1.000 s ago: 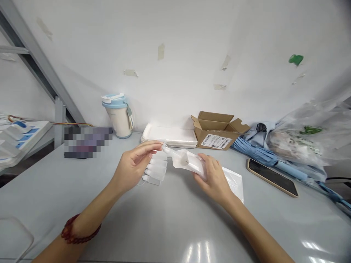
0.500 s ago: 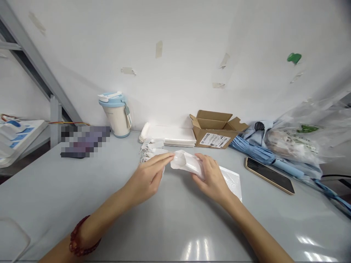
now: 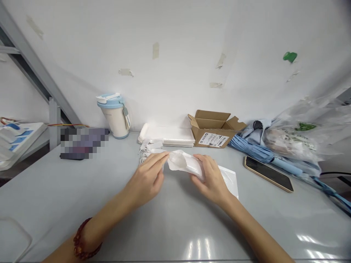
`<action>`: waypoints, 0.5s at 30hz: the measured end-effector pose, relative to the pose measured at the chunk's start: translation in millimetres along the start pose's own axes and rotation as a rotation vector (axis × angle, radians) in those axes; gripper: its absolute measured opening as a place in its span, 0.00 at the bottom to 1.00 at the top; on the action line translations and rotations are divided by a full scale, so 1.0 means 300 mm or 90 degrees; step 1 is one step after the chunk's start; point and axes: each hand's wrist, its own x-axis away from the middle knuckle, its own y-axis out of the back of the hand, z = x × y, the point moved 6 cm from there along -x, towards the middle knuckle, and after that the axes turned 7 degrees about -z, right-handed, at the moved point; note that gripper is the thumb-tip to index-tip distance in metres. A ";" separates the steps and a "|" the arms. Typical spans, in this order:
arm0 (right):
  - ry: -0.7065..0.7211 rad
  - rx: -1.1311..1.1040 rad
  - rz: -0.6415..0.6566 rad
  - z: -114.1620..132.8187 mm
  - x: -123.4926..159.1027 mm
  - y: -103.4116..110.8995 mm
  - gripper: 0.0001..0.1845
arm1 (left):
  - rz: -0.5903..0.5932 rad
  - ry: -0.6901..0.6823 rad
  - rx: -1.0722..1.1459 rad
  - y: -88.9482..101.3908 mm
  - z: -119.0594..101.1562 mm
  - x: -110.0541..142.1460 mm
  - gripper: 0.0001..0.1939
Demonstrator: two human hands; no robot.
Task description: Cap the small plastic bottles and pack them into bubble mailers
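My right hand (image 3: 211, 179) is wrapped round a white, thin-walled pouch (image 3: 189, 162), fingers on top and thumb beneath. The pouch lies sideways above the table with its mouth gaping to the left; whether anything is inside I cannot tell. At the mouth's upper left edge, the fingertips of my left hand (image 3: 148, 173) are pinched together on the pouch. Behind that hand lies a bunch of white looped cords with tags (image 3: 150, 146), partly hidden. A flat clear-and-white packet (image 3: 230, 181) rests on the table beyond my right wrist.
Along the wall stand a lidded cup (image 3: 116, 120), a stack of flat white packs (image 3: 172, 136) and an open cardboard box (image 3: 212, 133). To the right are a folded blue umbrella (image 3: 252, 148), a phone (image 3: 268, 173) and a plastic bag (image 3: 293, 138). A blurred dark object (image 3: 85, 142) lies left.
The pouch's mouth gapes wider and has shifted slightly left, together with my left hand's fingertips. The right hand keeps its grip. The whole view has shifted a little.
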 end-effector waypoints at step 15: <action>0.047 -0.022 0.000 0.046 0.008 -0.005 0.23 | -0.029 0.043 0.075 0.038 0.001 -0.022 0.14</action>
